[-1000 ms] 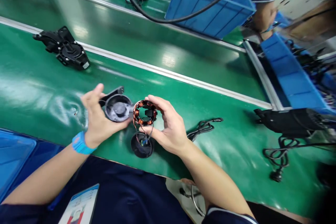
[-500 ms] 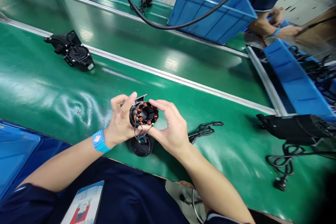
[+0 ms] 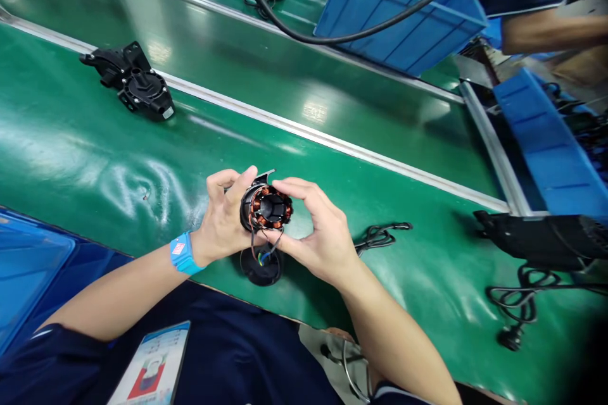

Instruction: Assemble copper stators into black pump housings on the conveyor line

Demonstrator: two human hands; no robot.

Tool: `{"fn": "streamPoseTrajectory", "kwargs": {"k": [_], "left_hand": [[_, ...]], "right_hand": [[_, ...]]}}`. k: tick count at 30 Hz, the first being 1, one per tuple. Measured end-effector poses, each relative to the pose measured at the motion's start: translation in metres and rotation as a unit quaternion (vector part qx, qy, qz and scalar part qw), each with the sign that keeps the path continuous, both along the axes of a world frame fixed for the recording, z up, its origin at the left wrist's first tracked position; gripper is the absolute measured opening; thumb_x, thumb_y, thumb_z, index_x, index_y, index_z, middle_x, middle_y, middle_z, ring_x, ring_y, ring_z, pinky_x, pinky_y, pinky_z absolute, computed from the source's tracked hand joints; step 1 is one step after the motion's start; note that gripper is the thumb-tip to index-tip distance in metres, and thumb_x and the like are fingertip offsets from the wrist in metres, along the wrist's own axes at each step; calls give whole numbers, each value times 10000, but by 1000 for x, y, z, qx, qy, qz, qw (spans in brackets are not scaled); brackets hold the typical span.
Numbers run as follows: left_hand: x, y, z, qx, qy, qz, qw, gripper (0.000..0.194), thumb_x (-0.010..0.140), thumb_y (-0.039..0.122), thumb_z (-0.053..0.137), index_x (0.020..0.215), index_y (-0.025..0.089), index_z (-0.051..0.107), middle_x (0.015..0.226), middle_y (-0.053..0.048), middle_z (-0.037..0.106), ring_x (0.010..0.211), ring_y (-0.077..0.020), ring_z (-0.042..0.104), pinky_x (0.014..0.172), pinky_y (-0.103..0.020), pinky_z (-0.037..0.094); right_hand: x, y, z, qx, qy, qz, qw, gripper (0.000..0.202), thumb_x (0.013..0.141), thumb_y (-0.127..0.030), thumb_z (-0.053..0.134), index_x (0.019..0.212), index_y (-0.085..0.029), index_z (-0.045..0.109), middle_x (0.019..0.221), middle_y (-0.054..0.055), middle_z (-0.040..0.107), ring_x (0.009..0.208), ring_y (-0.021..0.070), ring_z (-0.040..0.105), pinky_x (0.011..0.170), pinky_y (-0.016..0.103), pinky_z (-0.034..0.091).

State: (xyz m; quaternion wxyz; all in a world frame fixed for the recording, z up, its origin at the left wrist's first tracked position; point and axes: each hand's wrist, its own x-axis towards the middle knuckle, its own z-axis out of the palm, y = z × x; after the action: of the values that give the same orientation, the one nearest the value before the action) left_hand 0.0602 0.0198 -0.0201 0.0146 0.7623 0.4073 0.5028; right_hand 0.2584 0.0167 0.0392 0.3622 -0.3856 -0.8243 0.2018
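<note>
A round stator with copper windings [image 3: 272,207] faces up toward me, seated at the end of a black housing. My left hand [image 3: 227,215] grips the housing from the left, thumb on its upper side. On the right, my right hand [image 3: 317,223] has its thumb and fingers on the stator's rim. Thin coloured wires run down from the stator to a round black part [image 3: 261,266] just below, close to the bench edge. Part of the housing is hidden behind my left fingers.
The green bench [image 3: 266,126] holds a black pump-like unit [image 3: 145,90] at upper left, a coiled cable [image 3: 380,237], and a black unit [image 3: 536,237] at right. Blue crates [image 3: 399,12] stand beyond. A co-worker's arm [image 3: 551,30] is at upper right.
My hands and the stator sit slightly farther right in view, their hold unchanged. The background has shifted with the camera. The co-worker's arm has moved, and their hands no longer show clearly.
</note>
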Motion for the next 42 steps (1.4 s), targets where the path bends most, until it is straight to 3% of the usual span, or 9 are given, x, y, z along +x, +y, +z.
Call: {"fn": "streamPoseTrajectory", "kwargs": {"k": [8,14,19,22,27,32,36,38,42], "left_hand": [[-2,2,0,5,8,9,1000,1017,892,749,565,1651,241,118,1195,-121,392,1069,-233,486,854,-381,585],[-4,5,0,6,17,12,1000,1113,824,809,599,1647,228,127,1198,-123,396,1051,-238,475,854,-391,575],[-6,3,1,-8,24,17,1000,1118,827,829,566,1649,224,109,1204,-129,404,1064,-251,467,857,-409,571],[-5,1,2,-3,29,3,1000,998,909,779,488,1654,254,81,1211,-127,406,1067,-242,488,863,-404,571],[-6,0,2,2,25,-47,999,859,989,708,385,1657,255,92,1223,-128,400,1102,-231,503,892,-391,568],[-7,2,1,13,16,-45,999,935,950,729,469,1657,237,104,1187,-117,401,1106,-231,497,899,-382,563],[-8,4,1,9,22,-51,998,936,952,743,440,1658,239,89,1197,-122,400,1083,-228,500,886,-380,564],[-9,4,0,8,24,-48,999,944,941,758,440,1657,249,94,1196,-122,410,1071,-229,497,884,-384,561],[-10,2,-2,-21,20,-4,1000,1096,842,812,560,1651,236,98,1195,-134,440,1088,-255,468,916,-411,548]], "right_hand": [[-1,0,0,22,15,-49,998,562,814,-531,845,1199,-202,603,1082,89,707,1052,246,693,900,400,605],[7,2,3,-17,3,8,1000,537,857,-429,833,1281,-210,587,1200,105,689,1158,247,663,993,418,574],[3,3,-4,-38,45,-18,998,463,798,-433,875,1063,-231,554,1332,123,656,1244,276,647,998,446,576],[-4,3,-8,-43,57,47,996,589,845,-441,836,1286,-226,511,1457,146,586,1343,262,591,1078,432,544],[-12,1,-7,27,25,17,999,593,868,-451,815,1349,-230,548,1272,100,711,1247,266,658,1166,483,450],[-8,3,-8,4,-27,45,999,650,827,-535,835,1344,-247,565,1303,92,704,1362,306,570,1217,565,339],[-12,3,-21,48,26,-52,997,648,791,-614,830,1237,-220,573,1075,96,717,1082,296,694,1088,568,468],[-14,3,-25,90,20,-48,995,708,767,-650,830,1244,-203,561,1139,135,682,1182,328,645,1085,574,471],[-11,3,-24,101,-74,-16,992,915,748,-764,768,1407,-184,507,1528,234,440,1525,412,299,1192,648,335]]}}
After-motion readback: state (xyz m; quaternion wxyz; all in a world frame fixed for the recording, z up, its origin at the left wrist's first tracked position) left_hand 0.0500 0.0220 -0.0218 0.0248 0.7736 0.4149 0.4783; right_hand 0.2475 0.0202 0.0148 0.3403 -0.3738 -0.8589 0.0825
